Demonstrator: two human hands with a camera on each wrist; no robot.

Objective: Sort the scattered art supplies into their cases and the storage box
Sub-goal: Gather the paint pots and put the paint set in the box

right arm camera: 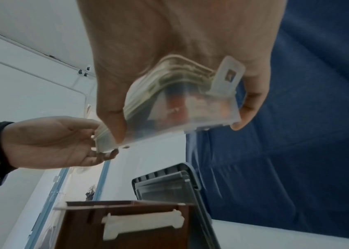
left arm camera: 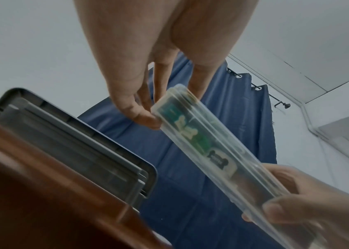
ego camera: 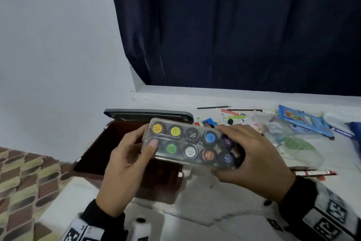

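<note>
I hold a clear plastic paint case (ego camera: 192, 143) with two rows of round colour pots above the open brown storage box (ego camera: 109, 151). My left hand (ego camera: 129, 160) grips its left end, thumb on the lid. My right hand (ego camera: 252, 155) grips its right end, fingers curled round the edge. In the left wrist view the paint case (left arm camera: 207, 148) runs edge-on from my left hand (left arm camera: 148, 116) to my right hand (left arm camera: 301, 207). In the right wrist view my right hand (right arm camera: 175, 123) clasps the paint case (right arm camera: 182, 107), and the left hand (right arm camera: 62, 143) meets its far end.
The box's grey lid (ego camera: 148, 114) stands open behind it. Scattered markers and pencils (ego camera: 236, 116), a blue booklet (ego camera: 304, 121), a clear plastic pouch (ego camera: 289, 139) and red-white pencils (ego camera: 314, 172) lie on the white surface to the right. A dark curtain (ego camera: 234, 26) hangs behind.
</note>
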